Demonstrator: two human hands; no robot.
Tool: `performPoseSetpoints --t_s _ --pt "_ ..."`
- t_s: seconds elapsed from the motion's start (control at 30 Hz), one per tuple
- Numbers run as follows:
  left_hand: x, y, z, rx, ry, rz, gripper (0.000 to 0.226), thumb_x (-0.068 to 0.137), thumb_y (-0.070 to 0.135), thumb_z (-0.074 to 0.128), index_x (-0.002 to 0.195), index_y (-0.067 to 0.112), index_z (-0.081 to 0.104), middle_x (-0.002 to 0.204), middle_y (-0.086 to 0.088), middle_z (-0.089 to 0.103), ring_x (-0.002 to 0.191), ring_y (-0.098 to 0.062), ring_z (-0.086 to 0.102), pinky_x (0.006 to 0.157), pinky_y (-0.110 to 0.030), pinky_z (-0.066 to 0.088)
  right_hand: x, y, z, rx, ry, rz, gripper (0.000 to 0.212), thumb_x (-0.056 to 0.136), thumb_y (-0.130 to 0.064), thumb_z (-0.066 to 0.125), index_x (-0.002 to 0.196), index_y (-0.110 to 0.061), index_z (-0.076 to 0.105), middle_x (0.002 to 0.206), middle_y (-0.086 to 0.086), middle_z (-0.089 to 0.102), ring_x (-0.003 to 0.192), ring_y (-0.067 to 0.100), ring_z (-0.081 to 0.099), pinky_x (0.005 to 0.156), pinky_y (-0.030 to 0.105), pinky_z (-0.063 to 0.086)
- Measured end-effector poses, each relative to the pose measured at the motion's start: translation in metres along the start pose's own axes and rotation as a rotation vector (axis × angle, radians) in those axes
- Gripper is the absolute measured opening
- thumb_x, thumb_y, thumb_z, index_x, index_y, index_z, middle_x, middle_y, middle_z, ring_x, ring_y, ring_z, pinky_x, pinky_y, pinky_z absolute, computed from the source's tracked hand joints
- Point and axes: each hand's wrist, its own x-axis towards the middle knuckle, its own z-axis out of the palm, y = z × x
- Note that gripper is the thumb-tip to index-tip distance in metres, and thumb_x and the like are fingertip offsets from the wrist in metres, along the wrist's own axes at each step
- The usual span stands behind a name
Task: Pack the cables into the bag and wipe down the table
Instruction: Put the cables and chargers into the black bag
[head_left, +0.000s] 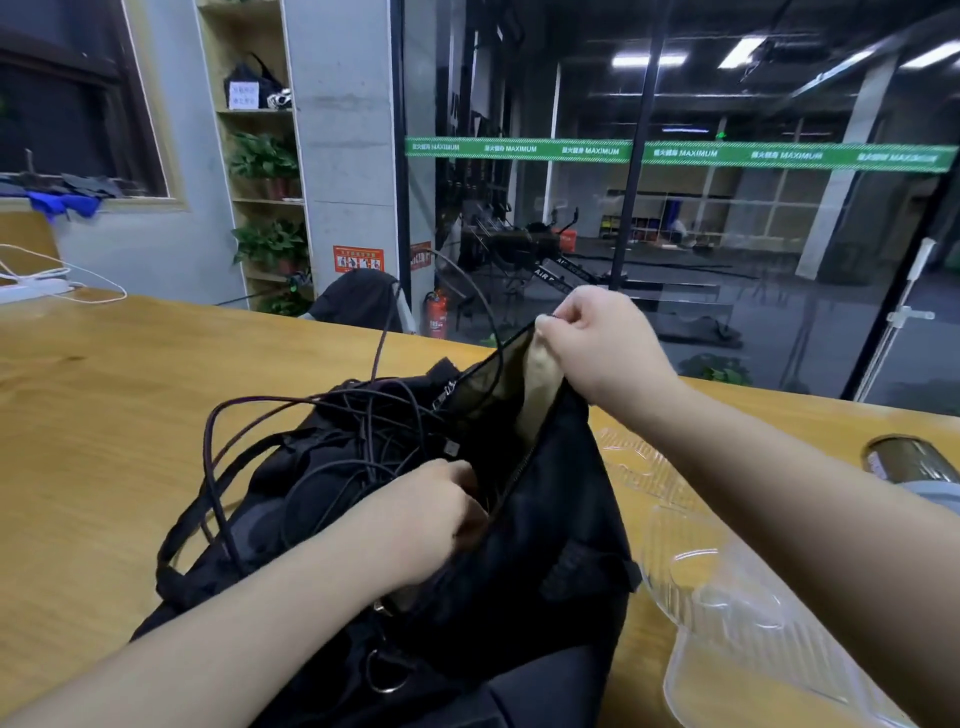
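Right now the biggest thing I see is the wooden surface (104, 415), running from the near left to the far right edge. On it, in the middle and close to me, sits the black bag (545, 545), its mouth gaping and a tan lining showing inside. To the right of the bag, near the edge, lies a piece of clear ribbed plastic packaging (727, 597), touching the bag's side. Further right a dark cylindrical can (909, 462) lies partly cut off by the frame.

Draped over the left part of the bag is a tangle of dark cables (332, 431); several loops spill out toward the left, one strand arcs up high above the bag, and a small plug end hangs near the opening. Part of the bundle already sits in the bag's mouth.

My right hand (602, 338) is raised at the far side, pinching the upper rim of the bag and lifting it. My left hand (431, 514) is lower, fingers curled into the opening among the cables; I cannot tell whether they actually grip a strand.

Far left on the surface rests a white power strip (31, 288) with a white cord.
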Motion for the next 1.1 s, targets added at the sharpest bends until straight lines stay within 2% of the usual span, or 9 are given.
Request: performPoseSetpoints --t_s 0.1,0.27,0.43,0.6,0.73,0.83,0.9,0.97,1.1 --pt "0.002 -0.001 -0.001 0.048 0.024 -0.039 0.018 0.082 0.013 0.048 0.066 0.017 0.053 0.092 0.001 0.04 0.084 -0.021 0.04 0.082 -0.037 0.04 -0.002 0.002 -0.006 0.083 -0.02 0.02 0.025 0.091 -0.021 0.054 0.067 -0.014 0.047 0.062 -0.004 0.047 0.053 0.01 0.042 0.049 0.025 0.03" --pt "0.0 -0.001 -0.014 -0.075 0.19 -0.093 0.037 0.09 0.046 0.042 0.113 0.023 0.06 0.105 0.006 0.045 0.103 -0.011 0.041 0.092 -0.03 0.04 -0.004 0.009 -0.008 0.073 -0.095 0.017 0.025 0.092 -0.022 0.054 0.069 -0.014 0.049 0.058 -0.006 0.045 0.051 0.009 0.041 0.05 0.024 0.03" --pt "-0.006 -0.006 -0.049 -0.112 0.449 -0.003 0.051 0.094 0.052 0.027 0.098 0.022 0.068 0.095 0.011 0.049 0.097 -0.007 0.042 0.087 -0.03 0.04 -0.007 0.013 -0.007 0.027 -0.089 0.001 0.024 0.091 -0.025 0.055 0.068 -0.018 0.048 0.057 -0.008 0.048 0.053 0.006 0.044 0.049 0.024 0.03" --pt "0.012 -0.022 -0.089 -0.288 0.693 -0.119 0.024 0.08 0.052 0.06 0.083 0.029 0.058 0.091 0.012 0.046 0.088 -0.006 0.048 0.081 -0.027 0.041 -0.006 0.013 -0.006 0.031 -0.089 -0.034 0.023 0.09 -0.026 0.056 0.069 -0.018 0.049 0.057 -0.007 0.051 0.053 0.006 0.045 0.049 0.024 0.03" --pt "0.038 -0.037 -0.108 -0.177 0.548 -0.367 0.114 0.049 0.069 0.071 0.139 0.025 0.017 0.143 -0.004 0.019 0.134 -0.023 0.019 0.108 -0.04 0.021 -0.004 0.011 -0.004 0.034 -0.091 -0.032 0.024 0.09 -0.026 0.056 0.069 -0.019 0.049 0.057 -0.008 0.049 0.053 0.006 0.043 0.049 0.024 0.029" --pt "0.052 -0.039 -0.121 -0.1 0.332 -0.246 0.126 0.046 0.082 0.06 0.141 0.044 -0.013 0.156 0.008 -0.001 0.143 -0.021 -0.007 0.111 -0.056 0.001 -0.003 0.011 -0.005 0.026 -0.105 -0.035 0.024 0.09 -0.026 0.057 0.069 -0.02 0.048 0.06 -0.008 0.049 0.054 0.006 0.043 0.05 0.024 0.029" --pt "0.057 -0.037 -0.126 -0.014 0.183 -0.197 0.109 0.046 0.089 0.042 0.142 0.049 0.007 0.154 0.013 0.017 0.144 -0.019 -0.002 0.108 -0.061 -0.004 -0.003 0.012 -0.007 0.022 -0.118 -0.038 0.023 0.091 -0.026 0.057 0.07 -0.02 0.049 0.06 -0.008 0.049 0.054 0.006 0.043 0.05 0.024 0.03" --pt "0.057 -0.033 -0.128 0.038 0.149 -0.167 0.086 0.05 0.087 0.034 0.125 0.046 0.046 0.133 0.014 0.044 0.135 -0.015 0.026 0.11 -0.061 0.003 -0.004 0.013 -0.008 0.01 -0.127 -0.042 0.021 0.091 -0.026 0.057 0.073 -0.018 0.051 0.061 -0.008 0.05 0.055 0.007 0.043 0.05 0.024 0.03" --pt "0.046 -0.028 -0.122 0.044 0.236 0.039 0.048 0.067 0.071 0.047 0.078 0.028 0.066 0.084 0.011 0.049 0.088 -0.012 0.051 0.084 -0.031 0.039 -0.006 0.015 -0.012 -0.026 -0.13 -0.062 0.021 0.091 -0.026 0.057 0.072 -0.019 0.051 0.065 -0.008 0.053 0.059 0.006 0.047 0.051 0.023 0.032"
